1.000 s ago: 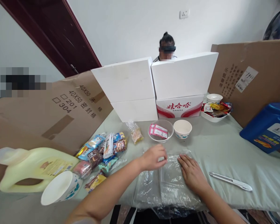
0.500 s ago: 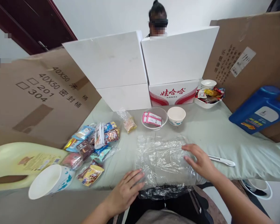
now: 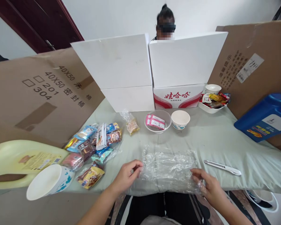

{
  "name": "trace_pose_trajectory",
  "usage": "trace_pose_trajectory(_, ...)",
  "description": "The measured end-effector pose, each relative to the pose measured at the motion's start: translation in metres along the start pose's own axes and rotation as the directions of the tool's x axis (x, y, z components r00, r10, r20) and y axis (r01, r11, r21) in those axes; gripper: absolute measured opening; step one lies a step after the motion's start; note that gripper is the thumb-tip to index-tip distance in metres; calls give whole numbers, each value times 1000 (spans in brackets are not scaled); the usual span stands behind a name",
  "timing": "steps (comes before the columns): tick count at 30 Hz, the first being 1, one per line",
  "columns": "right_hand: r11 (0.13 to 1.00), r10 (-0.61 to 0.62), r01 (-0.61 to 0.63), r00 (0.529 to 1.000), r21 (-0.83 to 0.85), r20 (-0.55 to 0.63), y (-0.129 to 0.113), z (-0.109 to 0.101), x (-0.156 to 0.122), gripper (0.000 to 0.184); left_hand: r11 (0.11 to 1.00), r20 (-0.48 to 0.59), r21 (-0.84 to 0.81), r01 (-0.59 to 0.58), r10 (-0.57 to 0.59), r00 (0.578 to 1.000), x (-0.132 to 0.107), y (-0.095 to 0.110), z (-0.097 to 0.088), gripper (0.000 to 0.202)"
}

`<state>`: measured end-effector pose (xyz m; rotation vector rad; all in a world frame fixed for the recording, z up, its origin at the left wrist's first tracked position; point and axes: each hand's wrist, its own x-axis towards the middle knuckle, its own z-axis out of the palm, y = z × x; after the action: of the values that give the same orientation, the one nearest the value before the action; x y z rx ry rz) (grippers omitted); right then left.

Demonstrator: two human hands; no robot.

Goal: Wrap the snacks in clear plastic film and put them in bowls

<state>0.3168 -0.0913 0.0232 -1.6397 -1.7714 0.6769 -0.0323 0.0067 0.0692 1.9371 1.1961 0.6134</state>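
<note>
A clear, crinkled plastic bag [image 3: 169, 168] lies spread along the table's front edge. At its left side, my left hand [image 3: 127, 175] has thumb and fingertips pinched together on the plastic. My right hand [image 3: 209, 184] is closed on the bag's right side, with plastic showing between thumb and fingers. To the right of it lies a slim white tool [image 3: 222, 167] with a metallic far end. Beyond the bag stand a translucent bowl [image 3: 159, 128] holding pink-and-white packets [image 3: 157, 122] and a white paper bowl [image 3: 180, 120].
Wrapped snacks [image 3: 95, 142] are piled at left, near a tipped paper bowl [image 3: 45, 182] and a yellow jug [image 3: 34, 159]. White boxes [image 3: 189, 59] wall off the back; a person [image 3: 165, 25] is behind them. At right are a blue bottle [image 3: 264, 117] and a candy dish [image 3: 210, 107].
The bag has shifted away from me, and its dark overhanging part has come up onto the table. Both hands have gone from resting flat on it to gripping its sides.
</note>
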Motion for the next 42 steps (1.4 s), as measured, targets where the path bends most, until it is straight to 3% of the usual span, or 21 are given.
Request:
trace_pose_trajectory(4,970,241,-243,968,-29,-68,5,6,26,41,992,-135,121,32,-16,991,40,2,11,16)
trace_pose_trajectory(9,902,343,-351,936,-250,-79,12,7,37,48,869,-49,463,175,-172,984,64,-2,25,16)
trace_pose_trajectory(14,881,364,-385,923,-276,-125,12,1,33,48,830,-6,512,220,-253,967,63,0,24,13)
trace_pose_trajectory(18,906,294,-348,927,-240,-231,11,6,35,51,877,-54,426,224,-222,973,71,2,27,12)
trace_pose_trajectory(21,931,202,-276,934,-237,-294,13,10,36,48,948,-168,206,242,-209,963,69,-2,30,30)
trace_pose_trajectory(24,959,110,-184,944,-217,-312,16,10,34,35,968,-346,20,252,-229,910,50,-8,31,54)
trace_pose_trajectory(26,976,50,-115,946,-187,-320,16,9,33,31,956,-420,26,291,-254,871,30,-11,33,59)
trace_pose_trajectory(28,986,7,-64,940,-157,-341,14,7,32,30,926,-407,91,366,-301,862,12,-11,37,55)
trace_pose_trajectory(30,990,24,-72,934,-121,-358,13,8,31,30,913,-306,134,385,-331,893,0,-9,43,39)
trace_pose_trajectory(32,985,123,-156,930,-69,-345,12,12,31,32,950,-239,89,299,-271,932,-3,-5,49,28)
trace_pose_trajectory(33,976,182,-210,925,-49,-334,12,14,31,34,973,-257,32,229,-213,942,-2,-4,51,26)
trace_pose_trajectory(36,945,261,-308,912,-106,-315,13,21,33,37,980,-383,-189,69,-138,913,2,-6,54,21)
trace_pose_trajectory(39,908,219,-304,931,-289,-292,12,26,34,38,944,-305,-296,148,-240,922,-1,-16,54,18)
trace_pose_trajectory(42,857,214,-310,941,-412,-262,10,29,34,40,955,-218,-181,237,-274,937,-9,-26,53,36)
